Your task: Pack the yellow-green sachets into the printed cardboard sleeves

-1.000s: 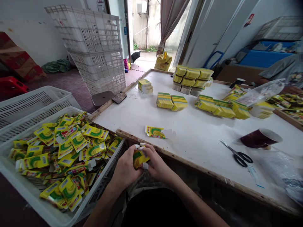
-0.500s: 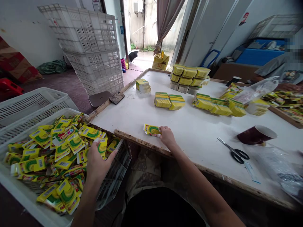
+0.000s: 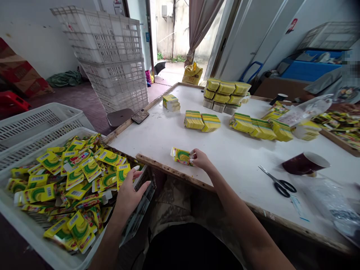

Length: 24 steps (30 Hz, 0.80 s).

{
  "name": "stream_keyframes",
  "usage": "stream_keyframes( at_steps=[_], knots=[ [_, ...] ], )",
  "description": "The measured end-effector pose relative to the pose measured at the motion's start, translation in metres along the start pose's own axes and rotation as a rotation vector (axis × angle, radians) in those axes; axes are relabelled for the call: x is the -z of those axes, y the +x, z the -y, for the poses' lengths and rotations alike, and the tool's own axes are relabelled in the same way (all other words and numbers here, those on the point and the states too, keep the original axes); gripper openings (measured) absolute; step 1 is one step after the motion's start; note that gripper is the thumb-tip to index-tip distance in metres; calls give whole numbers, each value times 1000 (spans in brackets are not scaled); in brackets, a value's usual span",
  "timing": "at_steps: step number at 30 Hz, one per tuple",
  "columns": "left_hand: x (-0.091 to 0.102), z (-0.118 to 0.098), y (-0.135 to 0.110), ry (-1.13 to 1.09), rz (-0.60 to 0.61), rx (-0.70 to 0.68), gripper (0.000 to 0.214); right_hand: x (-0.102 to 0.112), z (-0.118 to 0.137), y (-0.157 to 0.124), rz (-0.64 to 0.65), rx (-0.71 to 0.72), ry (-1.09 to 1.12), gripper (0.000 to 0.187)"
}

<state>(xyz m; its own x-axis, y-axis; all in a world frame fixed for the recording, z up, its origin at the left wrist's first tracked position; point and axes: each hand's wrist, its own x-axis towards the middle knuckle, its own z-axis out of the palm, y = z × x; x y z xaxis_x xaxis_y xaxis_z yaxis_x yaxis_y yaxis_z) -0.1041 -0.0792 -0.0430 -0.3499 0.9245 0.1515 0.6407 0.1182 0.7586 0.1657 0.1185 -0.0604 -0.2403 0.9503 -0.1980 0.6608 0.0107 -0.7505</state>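
On the white table, near its front edge, lies a small flat yellow carton (image 3: 180, 155) with a green curved band and a white end flap. My right hand (image 3: 200, 159) is closed on the carton's right end, thumb and fingers pinched there. My left hand (image 3: 129, 197) hovers over the right rim of a white plastic crate (image 3: 111, 245), its thumb and fingers apart and nothing held. Heaped inside that crate are many similar yellow cartons (image 3: 80, 191); the nearest one stands just beyond my left fingertips.
Rows of stacked yellow cartons (image 3: 201, 120) stand across the table (image 3: 157, 138), with a taller stack (image 3: 225, 92) behind. Scissors (image 3: 278, 182), a dark mug (image 3: 305, 163) and clear plastic bags lie right. A phone (image 3: 140, 116) rests at the left edge. Tall crates (image 3: 109, 48) stand behind.
My left hand has moved right and slightly down, away from the heaped cartons toward the crate's rim. My right hand has shifted slightly right, still at the carton's end.
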Motion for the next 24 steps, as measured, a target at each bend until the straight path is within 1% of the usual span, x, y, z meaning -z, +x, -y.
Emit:
stream_keyframes(
  at_steps=[3, 5, 7, 9, 10, 11, 13, 14, 16, 18, 20, 21, 22, 24],
  knots=[
    [-4, -2, 0, -38, 40, 30, 49, 9, 7, -10, 48, 15, 175, 15],
    [-12, -6, -2, -116, 78, 26, 49, 8, 19, -24, 79, 55, 288, 19],
    [-24, -14, -6, -293, 131, -9, 57, -2, 35, -45, 111, 118, 379, 21],
    [-37, -27, -12, -547, 169, -51, 67, -21, 55, -72, 161, 196, 434, 22],
    [-43, -34, -15, -684, 153, -62, 67, -33, 65, -86, 187, 240, 449, 23],
    [-46, -41, -18, -814, 114, -54, 61, -44, 75, -100, 204, 280, 459, 23],
    [-48, -55, -21, -1034, -23, 11, 48, -65, 90, -122, 185, 399, 486, 20],
    [-47, -61, -21, -1121, -115, 53, 46, -72, 96, -130, 158, 417, 508, 19],
    [-40, -70, -20, -1255, -286, 113, 45, -80, 102, -140, 197, 406, 637, 18],
    [-34, -76, -18, -1338, -376, 116, 43, -82, 103, -145, 337, 334, 849, 22],
    [-31, -79, -17, -1393, -373, 86, 44, -83, 102, -148, 475, 256, 1025, 30],
    [-31, -80, -16, -1413, -361, 74, 44, -84, 102, -150, 508, 224, 1057, 33],
    [-33, -79, -16, -1423, -357, 69, 44, -85, 101, -152, 505, 207, 1037, 36],
    [-37, -75, -16, -1413, -363, 90, 43, -89, 99, -155, 412, 234, 886, 33]
  ],
)
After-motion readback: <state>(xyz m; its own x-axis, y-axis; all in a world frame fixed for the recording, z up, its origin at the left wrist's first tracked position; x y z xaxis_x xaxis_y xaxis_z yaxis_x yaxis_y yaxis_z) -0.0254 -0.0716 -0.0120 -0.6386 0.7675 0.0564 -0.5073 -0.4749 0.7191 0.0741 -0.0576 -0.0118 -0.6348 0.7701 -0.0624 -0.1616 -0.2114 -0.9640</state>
